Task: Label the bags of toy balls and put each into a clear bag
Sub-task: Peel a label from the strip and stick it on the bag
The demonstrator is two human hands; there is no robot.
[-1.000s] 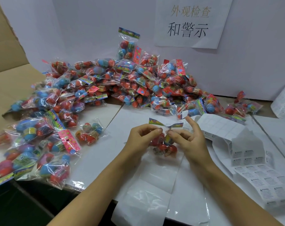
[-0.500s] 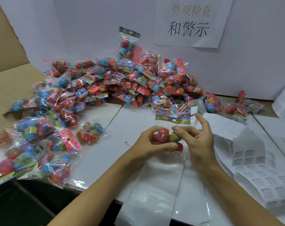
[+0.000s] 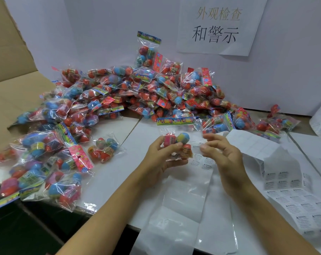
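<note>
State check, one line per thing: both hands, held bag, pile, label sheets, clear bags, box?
Left hand: grips the held bag.
Right hand: off the bag, fingers loosely curled, holds nothing.
Held bag: upright, header on top.
Pile: heaped against the wall.
Label sheets: flat, partly peeled.
Clear bags: flat, nothing inside.
Box: flaps open.

Wall sign (image 3: 218, 26): "外观检查 和警示", prob.

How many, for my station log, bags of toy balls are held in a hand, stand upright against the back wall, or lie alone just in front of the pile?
Held bag, in the left hand: 1
Upright bag against the wall: 1
Lone bag before the pile: 1
Total: 3
</note>
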